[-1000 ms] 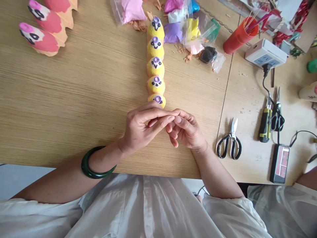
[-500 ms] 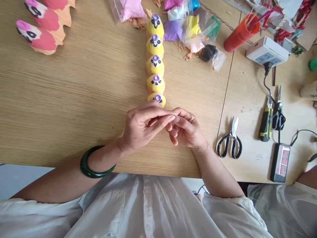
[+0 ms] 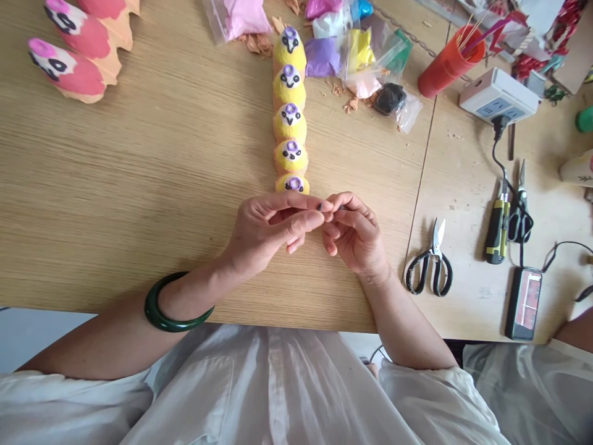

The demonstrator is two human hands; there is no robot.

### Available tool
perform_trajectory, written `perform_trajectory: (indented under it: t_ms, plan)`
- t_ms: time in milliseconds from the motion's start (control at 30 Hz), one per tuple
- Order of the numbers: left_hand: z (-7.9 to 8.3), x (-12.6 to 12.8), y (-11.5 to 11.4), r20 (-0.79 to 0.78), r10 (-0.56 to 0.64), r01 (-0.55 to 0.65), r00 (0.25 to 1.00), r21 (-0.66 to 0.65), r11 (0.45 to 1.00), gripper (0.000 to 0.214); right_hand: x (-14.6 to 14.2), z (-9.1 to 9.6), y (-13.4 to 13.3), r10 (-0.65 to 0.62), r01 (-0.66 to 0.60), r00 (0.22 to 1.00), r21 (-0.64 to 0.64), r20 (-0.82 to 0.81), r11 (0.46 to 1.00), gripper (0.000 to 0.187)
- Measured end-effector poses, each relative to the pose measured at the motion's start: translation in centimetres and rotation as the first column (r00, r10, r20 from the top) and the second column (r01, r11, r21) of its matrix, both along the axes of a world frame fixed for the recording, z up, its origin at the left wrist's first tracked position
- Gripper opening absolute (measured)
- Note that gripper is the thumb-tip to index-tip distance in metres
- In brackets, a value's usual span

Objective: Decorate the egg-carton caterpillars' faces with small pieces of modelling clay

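"Your left hand (image 3: 271, 225) and right hand (image 3: 354, 235) are half-closed, together pinching a tiny dark bit (image 3: 319, 206). Clay?"

"Can't tell. The yellow egg-carton row (image 3: 290, 127) sits just ahead of your hands. Rolling that bit calls for gentle pressure."

- a loose, creased white shirt (image 3: 269, 395) with a button strip down the front
- a wide left sleeve (image 3: 69, 408) and right sleeve (image 3: 430, 402), both white
- a thick, glossy dark green bangle (image 3: 160, 317) on the left forearm

Craft workshop: painted egg carton (image 3: 290, 123), clay packets (image 3: 323, 57), scissors (image 3: 434, 253)
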State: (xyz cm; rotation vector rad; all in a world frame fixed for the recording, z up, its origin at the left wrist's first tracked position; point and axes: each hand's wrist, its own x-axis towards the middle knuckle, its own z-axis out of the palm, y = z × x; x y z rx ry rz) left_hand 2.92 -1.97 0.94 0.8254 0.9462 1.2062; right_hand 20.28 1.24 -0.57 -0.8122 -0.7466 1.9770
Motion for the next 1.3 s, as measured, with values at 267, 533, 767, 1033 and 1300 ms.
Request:
perform_trajectory:
  t_ms: [267,533,767,1033,1300]
  plan:
    - [0.1,-0.1,-0.3,-0.140,-0.005,0.011,0.990,0.045,0.999,0.027,0.0,0.1,-0.1,0.024,-0.023,0.999,-0.007,0.041,1.000,0.005]
    - [0.1,0.1,0.0,-0.226,0.084,-0.046,0.970,0.166,0.985,0.032,0.0,0.1,-0.2,0.071,-0.072,0.996,0.013,0.059,0.997,0.007]
    - [-0.7,-0.1,-0.1,-0.133,0.034,-0.024,0.991,0.076,0.997,0.029,0.0,-0.1,-0.4,0.142,-0.143,0.989,0.048,0.030,0.988,0.009]
    - [0.6,0.3,0.7,0.123,-0.032,0.046,0.992,-0.113,0.993,0.057,0.2,-0.2,-0.2,0.137,-0.138,0.989,0.014,0.050,0.990,0.013]
    - [0.4,0.4,0.7,0.280,-0.089,0.137,0.956,-0.158,0.978,0.032,-0.2,-0.1,-0.7,-0.030,0.013,0.992,0.142,0.122,0.990,0.017]
